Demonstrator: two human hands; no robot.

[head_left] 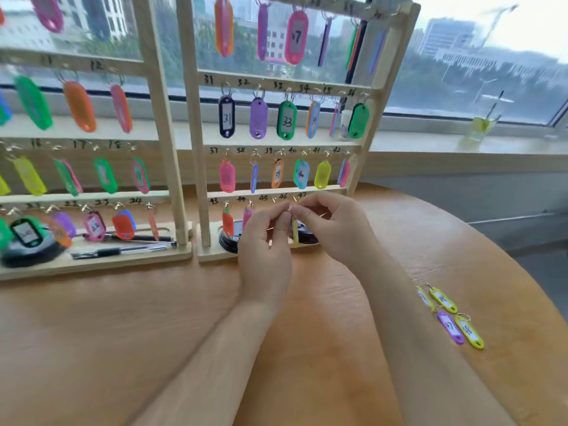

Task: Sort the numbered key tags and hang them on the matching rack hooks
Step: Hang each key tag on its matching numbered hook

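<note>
Yellow key tag (295,233) hangs pinched by fingers (284,217) of left hand (264,250) and right hand (335,229) before the rack (276,192); loose tags (442,299) aside.

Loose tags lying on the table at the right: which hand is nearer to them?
Right. The right hand is back and left of the loose tags, at the rack; the left hand is beside it, farther left. Both pinch a yellow tag.
</note>
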